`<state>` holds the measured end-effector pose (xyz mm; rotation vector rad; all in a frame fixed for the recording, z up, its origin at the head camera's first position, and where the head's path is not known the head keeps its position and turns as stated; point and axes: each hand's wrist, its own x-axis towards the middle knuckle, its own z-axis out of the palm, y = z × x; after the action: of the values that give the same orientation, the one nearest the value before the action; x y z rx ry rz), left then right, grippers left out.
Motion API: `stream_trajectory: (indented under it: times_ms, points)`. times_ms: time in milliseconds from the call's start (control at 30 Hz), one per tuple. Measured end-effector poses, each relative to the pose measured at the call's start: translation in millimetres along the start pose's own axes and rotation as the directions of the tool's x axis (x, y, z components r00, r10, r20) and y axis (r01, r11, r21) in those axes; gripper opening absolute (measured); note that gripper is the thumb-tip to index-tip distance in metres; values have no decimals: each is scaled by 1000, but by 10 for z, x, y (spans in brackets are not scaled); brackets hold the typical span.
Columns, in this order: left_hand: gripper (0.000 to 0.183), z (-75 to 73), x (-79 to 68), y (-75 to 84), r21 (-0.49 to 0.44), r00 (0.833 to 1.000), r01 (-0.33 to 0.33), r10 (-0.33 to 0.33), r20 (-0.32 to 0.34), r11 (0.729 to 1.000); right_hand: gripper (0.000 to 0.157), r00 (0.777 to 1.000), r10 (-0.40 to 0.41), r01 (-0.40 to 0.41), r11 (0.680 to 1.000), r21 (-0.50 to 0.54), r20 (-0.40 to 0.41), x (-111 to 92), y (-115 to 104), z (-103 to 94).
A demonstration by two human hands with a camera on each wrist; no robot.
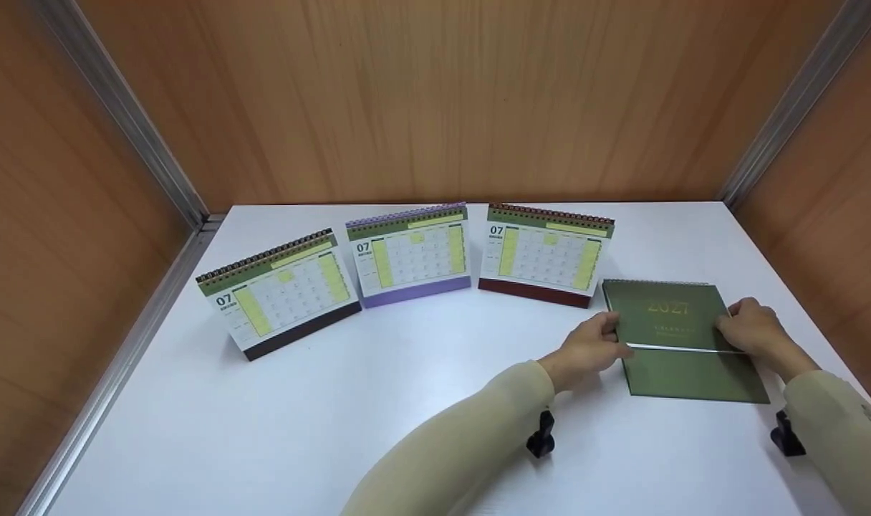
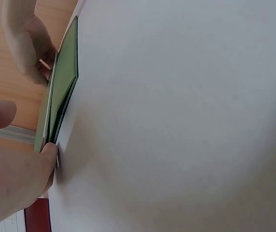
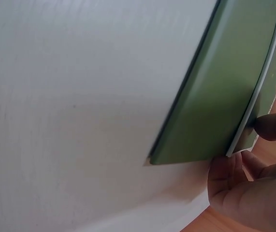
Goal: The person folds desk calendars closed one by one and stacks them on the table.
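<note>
A green desk calendar [image 1: 665, 308] marked 2027 in gold lies at the right of the white table, its spiral binding at the far edge. A white strip of page edges crosses it above a plain green lower panel [image 3: 210, 92]. My left hand [image 1: 587, 350] holds its left edge; in the left wrist view, one digit is at the edge and another stands apart. My right hand [image 1: 756, 330] pinches the right edge, thumb on the cover and fingers curled at the side, as the right wrist view shows. The panel's near edge is slightly raised in the left wrist view.
Three desk calendars stand propped up, showing 07 pages: one with a black base [image 1: 303, 331], one with a purple base [image 1: 417, 292] and one with a dark red base [image 1: 534, 292]. Wooden panels [image 1: 443, 100] with metal corner strips enclose the table [image 1: 278, 430].
</note>
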<state>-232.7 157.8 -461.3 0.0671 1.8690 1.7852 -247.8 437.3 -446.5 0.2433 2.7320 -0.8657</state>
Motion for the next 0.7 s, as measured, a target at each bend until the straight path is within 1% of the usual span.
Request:
stream_trajectory:
  times_ms: [300, 567, 700]
  points:
    - [59, -16, 2, -21, -1, 1000, -6, 6, 22, 1000, 59, 999, -15, 15, 1000, -24, -28, 16, 12, 17]
    - [60, -15, 33, 1, 96, 999, 29, -32, 32, 995, 61, 1000, -16, 16, 1000, -22, -19, 20, 17, 23]
    - [58, -3, 59, 3, 112, 999, 46, -49, 22, 993, 61, 1000, -21, 21, 999, -36, -23, 10, 23, 18]
